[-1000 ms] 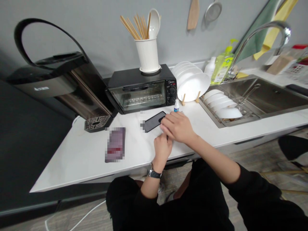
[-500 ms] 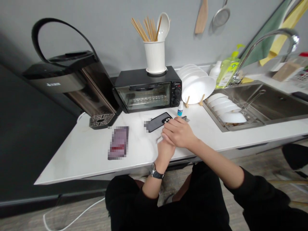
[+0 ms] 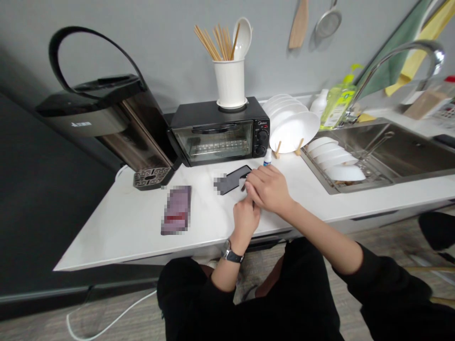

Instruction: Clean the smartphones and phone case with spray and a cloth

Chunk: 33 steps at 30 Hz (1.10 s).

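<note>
My right hand (image 3: 269,189) is closed over the counter, its fingers pinched round a small dark and metallic tool (image 3: 243,186). Only a bit of the tool shows past the fingertips, so its kind is unclear. Just below, my left hand (image 3: 246,217) is curled and touches the right fingers; whatever lies inside it is hidden. A black phone (image 3: 231,183) lies beyond both hands, partly covered by the right fingers. Behind the right knuckles stands a small white and blue bottle (image 3: 268,157). To the left rests a blurred purple, phone-shaped item (image 3: 178,206).
A toaster oven (image 3: 216,137) bearing a white utensil holder (image 3: 230,83) stands at the back. The water dispenser (image 3: 117,128) is at left. White plates (image 3: 295,130) lean in a rack beside the sink (image 3: 401,163). The counter's front edge (image 3: 142,258) runs below.
My right hand has shifted slightly and lifted off the left, which it had overlapped. The small tool now shows at its fingertips; the metallic piece beyond the knuckles no longer shows.
</note>
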Motion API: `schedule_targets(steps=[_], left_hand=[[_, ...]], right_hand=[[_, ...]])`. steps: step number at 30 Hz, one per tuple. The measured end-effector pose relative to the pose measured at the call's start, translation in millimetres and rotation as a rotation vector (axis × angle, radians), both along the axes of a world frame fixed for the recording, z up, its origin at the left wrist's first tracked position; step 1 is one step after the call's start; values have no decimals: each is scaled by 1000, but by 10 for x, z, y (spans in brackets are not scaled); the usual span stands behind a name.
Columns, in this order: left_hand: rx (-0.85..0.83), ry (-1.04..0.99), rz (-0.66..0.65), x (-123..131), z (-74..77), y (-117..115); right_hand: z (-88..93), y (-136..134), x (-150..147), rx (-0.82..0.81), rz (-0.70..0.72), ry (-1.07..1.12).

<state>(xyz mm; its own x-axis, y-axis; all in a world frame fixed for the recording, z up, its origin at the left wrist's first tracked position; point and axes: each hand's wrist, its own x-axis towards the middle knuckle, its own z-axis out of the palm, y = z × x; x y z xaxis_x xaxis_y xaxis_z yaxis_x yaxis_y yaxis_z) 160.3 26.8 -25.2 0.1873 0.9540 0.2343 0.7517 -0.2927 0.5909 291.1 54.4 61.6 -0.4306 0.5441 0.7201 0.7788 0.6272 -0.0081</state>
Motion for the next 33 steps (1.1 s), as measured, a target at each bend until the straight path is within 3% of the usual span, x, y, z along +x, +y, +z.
schedule_targets(steps=[2, 5, 9, 13, 17, 21, 25, 30, 33], left_hand=[[-1, 15, -13, 0, 4, 2], [9, -7, -6, 1, -10, 9], [4, 9, -12, -1, -33, 11], [4, 4, 4, -4, -20, -3], [-7, 50, -26, 12, 8, -12], [27, 23, -5, 29, 2, -9], [20, 38, 17, 17, -53, -13], [34, 15, 24, 0, -56, 4], [54, 6, 9, -10, -26, 5]], right_hand=[[7, -6, 7, -3, 34, -64], [13, -12, -9, -44, -72, 44], [8, -10, -24, -5, 45, -93], [10, -18, 35, -5, -157, 52], [41, -77, 44, -16, 33, -105], [90, -88, -12, -73, -108, -58], [83, -63, -57, -51, 69, -193], [5, -24, 74, -37, -162, 13], [-18, -53, 181, 13, -97, -39]])
